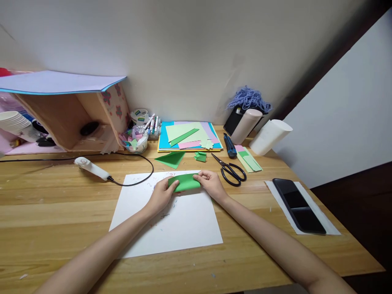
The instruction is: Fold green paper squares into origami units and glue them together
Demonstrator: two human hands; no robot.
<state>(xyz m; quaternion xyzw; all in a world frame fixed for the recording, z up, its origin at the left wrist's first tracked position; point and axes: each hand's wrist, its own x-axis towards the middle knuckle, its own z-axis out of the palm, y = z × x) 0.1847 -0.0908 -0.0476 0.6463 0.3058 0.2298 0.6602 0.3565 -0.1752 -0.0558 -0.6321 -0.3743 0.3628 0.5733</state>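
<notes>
A piece of green paper [186, 183], seemingly folded over, is held between my two hands above a white sheet [180, 224] marked with small coloured strokes. My left hand [163, 193] pinches its left end, thumb on top. At the other end, my right hand [212, 184] grips the upper right corner between thumb and fingers. Just beyond lie a green paper triangle [171, 160] and a small folded green paper piece [200, 156]. Black-handled scissors [230, 169] rest to the right of my right hand, blades pointing away.
Coloured paper sheets [163, 136] are stacked by the wall. A blue utility knife [229, 146], paper strips [249, 159] and a white roll [269, 136] are at the right, with a phone [298, 206] nearer. A corded glue gun [92, 168] lies left, before an open box [113, 106].
</notes>
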